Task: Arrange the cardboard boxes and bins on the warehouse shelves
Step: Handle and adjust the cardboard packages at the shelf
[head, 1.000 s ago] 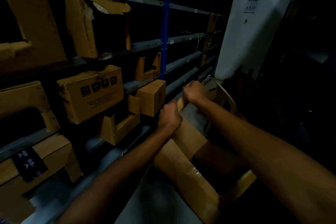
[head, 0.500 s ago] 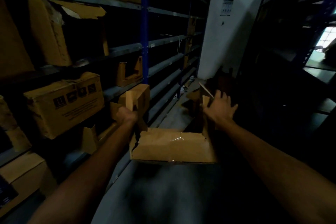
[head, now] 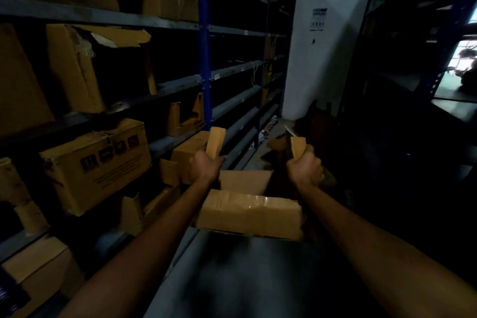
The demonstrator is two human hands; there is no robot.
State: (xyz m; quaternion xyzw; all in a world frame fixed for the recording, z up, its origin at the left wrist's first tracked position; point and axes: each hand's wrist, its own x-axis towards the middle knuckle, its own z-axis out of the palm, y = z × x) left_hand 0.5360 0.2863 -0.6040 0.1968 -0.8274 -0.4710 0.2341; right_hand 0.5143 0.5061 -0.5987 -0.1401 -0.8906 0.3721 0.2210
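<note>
Pretty dim aisle, but here's the deal: both hands are on one open cardboard box (head: 250, 214), held up in the air just under dead centre of the view. The left hand (head: 205, 166) sits at the box's 11 o'clock, fingers wrapped tight around the left flap (head: 215, 142), which sticks straight up. The right hand (head: 304, 166) is at the box's 1 o'clock, fist closed on the right flap (head: 298, 147). So the box body hangs at 6 o'clock from both hands, between the forearms. The shelves (head: 103, 17) run along 9 o'clock, with a printed box (head: 95, 165) and a cut-front bin (head: 184, 117) on them. A white pillar (head: 322, 59) stands at 1 o'clock.
</note>
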